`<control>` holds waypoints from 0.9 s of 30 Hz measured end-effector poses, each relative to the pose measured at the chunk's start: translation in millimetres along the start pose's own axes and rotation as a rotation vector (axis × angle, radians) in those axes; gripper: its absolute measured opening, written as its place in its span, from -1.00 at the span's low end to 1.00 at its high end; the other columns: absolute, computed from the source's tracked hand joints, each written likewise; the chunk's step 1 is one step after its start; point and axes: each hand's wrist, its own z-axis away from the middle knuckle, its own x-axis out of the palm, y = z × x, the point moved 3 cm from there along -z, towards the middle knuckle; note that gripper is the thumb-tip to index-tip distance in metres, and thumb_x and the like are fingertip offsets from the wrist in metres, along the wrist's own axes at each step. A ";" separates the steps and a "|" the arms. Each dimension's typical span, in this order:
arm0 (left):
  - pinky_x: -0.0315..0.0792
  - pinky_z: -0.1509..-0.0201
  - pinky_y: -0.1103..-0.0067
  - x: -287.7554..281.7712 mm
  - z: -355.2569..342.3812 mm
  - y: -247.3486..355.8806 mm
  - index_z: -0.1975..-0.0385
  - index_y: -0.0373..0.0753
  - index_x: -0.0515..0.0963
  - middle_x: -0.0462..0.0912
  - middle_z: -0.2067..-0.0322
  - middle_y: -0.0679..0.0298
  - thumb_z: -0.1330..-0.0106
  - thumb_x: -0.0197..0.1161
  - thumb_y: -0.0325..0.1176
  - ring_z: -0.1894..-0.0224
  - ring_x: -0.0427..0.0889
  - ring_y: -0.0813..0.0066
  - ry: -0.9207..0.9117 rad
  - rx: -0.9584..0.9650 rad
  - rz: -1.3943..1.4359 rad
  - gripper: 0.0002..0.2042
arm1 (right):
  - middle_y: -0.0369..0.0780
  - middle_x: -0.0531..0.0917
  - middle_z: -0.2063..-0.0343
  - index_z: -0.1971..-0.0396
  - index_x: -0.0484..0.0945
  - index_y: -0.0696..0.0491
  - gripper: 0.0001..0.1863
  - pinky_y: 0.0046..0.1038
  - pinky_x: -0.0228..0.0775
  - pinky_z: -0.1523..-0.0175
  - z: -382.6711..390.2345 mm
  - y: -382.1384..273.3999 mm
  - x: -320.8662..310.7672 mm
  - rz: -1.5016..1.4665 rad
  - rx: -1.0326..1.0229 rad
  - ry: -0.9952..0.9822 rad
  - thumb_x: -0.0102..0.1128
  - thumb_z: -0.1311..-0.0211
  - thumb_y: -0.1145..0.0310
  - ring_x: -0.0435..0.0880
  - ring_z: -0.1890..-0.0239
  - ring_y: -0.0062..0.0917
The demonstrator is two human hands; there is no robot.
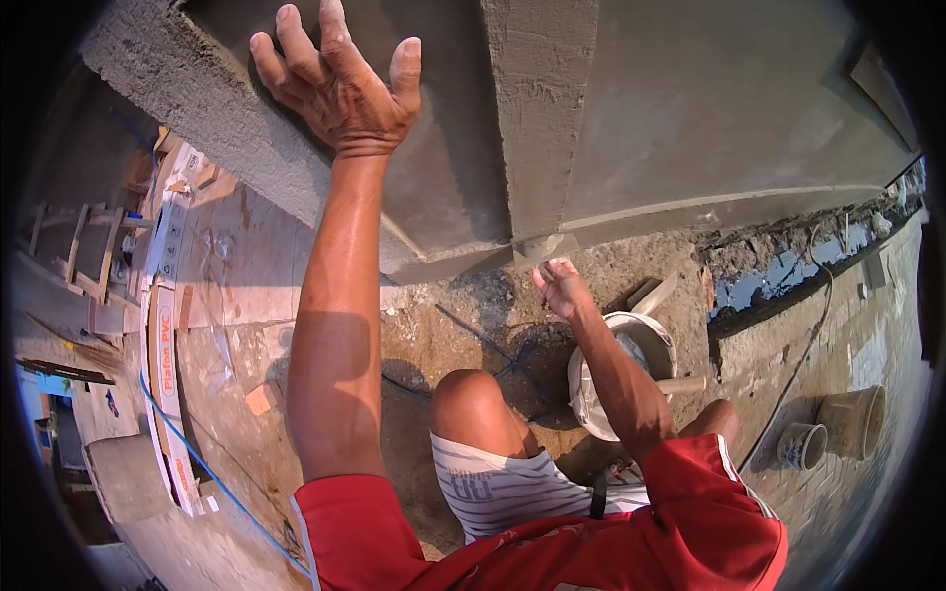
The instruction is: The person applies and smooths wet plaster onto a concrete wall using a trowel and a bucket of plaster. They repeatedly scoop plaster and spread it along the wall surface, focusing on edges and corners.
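Note:
My left hand [345, 89] is raised against the grey plastered wall [424, 118], its fingers spread and the palm toward the surface. My right hand [564, 289] is low, at the foot of a raised plaster column [539, 108], with its fingers closed. They grip a small, pale, flat blade-like tool [545, 250], set against the column's bottom corner; its handle is hidden in the hand. Below my right forearm stands a white bucket [582, 409] with grey, wet-looking contents, partly covered by the arm.
A short round piece [682, 384] sits at the bucket's rim. Two more buckets, one small [802, 446] and one larger [851, 422], stand at the right. A ditch with dark water [778, 271] runs beside the wall. Long boxes [168, 364] and a blue hose [202, 463] lie left.

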 end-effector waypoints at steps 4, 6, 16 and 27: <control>-0.07 -0.28 -0.02 1.9 -0.1 -0.4 -0.21 -0.21 0.23 0.04 -0.20 0.06 -0.22 0.01 0.24 -0.28 -0.08 -0.17 0.008 0.006 -0.004 -0.28 | -0.34 0.55 0.23 0.16 0.43 0.01 -0.88 -0.38 0.52 0.02 -6.7 -0.4 8.4 -0.004 0.012 0.086 0.05 -0.33 0.44 0.53 0.17 -0.57; -0.07 -0.28 -0.02 1.1 1.2 -1.5 -0.21 -0.20 0.23 0.03 -0.20 0.06 -0.22 0.02 0.24 -0.28 -0.08 -0.17 0.005 0.004 -0.003 -0.28 | -0.33 0.55 0.26 0.18 0.44 0.01 -0.89 -0.39 0.54 0.06 -2.0 -2.2 19.7 -0.023 0.014 0.128 0.07 -0.32 0.44 0.54 0.20 -0.56; -0.06 -0.28 -0.02 1.3 -0.2 0.6 -0.21 -0.19 0.25 0.04 -0.21 0.05 -0.19 0.07 0.21 -0.28 -0.08 -0.18 0.013 0.012 -0.013 -0.29 | -0.34 0.57 0.36 0.23 0.43 0.00 -0.89 -0.43 0.56 0.20 -1.9 -8.8 38.9 -0.065 -0.019 0.214 0.13 -0.29 0.44 0.57 0.32 -0.56; -0.04 -0.28 -0.02 -1.0 0.7 0.8 -0.19 -0.19 0.26 0.05 -0.20 0.05 -0.19 0.05 0.22 -0.29 -0.07 -0.18 -0.001 0.001 -0.032 -0.30 | -0.34 0.56 0.43 0.35 0.42 0.00 -0.92 -0.47 0.59 0.28 16.0 -32.6 87.8 -0.059 -0.103 0.187 0.15 -0.27 0.42 0.58 0.39 -0.58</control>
